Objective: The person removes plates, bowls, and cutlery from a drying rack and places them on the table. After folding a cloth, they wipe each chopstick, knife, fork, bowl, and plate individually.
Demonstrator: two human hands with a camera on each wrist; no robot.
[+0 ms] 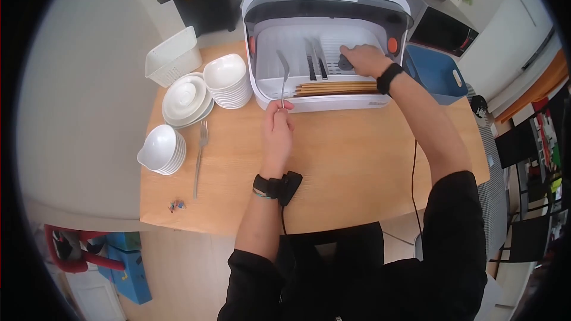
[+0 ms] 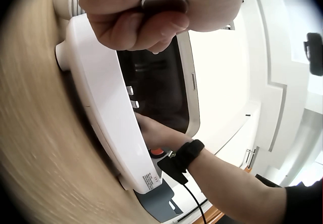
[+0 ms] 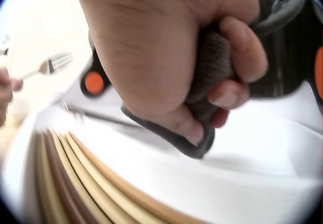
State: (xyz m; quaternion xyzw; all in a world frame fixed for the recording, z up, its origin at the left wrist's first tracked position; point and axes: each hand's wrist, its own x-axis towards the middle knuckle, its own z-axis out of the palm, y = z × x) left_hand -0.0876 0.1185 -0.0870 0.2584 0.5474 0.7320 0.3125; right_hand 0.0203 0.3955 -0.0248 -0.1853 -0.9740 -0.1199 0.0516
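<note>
Your left hand [image 1: 278, 137] has its grip clamped on the handle of a raised fork [image 1: 286, 74], at the near left edge of the white dish box [image 1: 324, 106]. The tines point away from you, above the left part of the box. Your right hand [image 1: 366, 60] reaches inside the box on the right; its grip is clamped on a bunched grey cloth [image 3: 213, 65], the fingers curled round it. Just left of that hand, two knives [image 1: 316, 62] lie side by side with their dark handles toward you. Several chopsticks [image 1: 336, 87] lie across the near part of the box. The tinted lid [image 1: 327, 7] is raised.

Left of the box, on the desk [image 1: 351, 166], you have a stack of deep white bowls [image 1: 227, 80], with white plates [image 1: 185, 98] beside it and a white basket [image 1: 173, 56] farther back. Nearer you are a stack of small bowls [image 1: 162, 150] and, just right of it, a second fork [image 1: 200, 157]. A blue bin [image 1: 437, 74] is right of the box.
</note>
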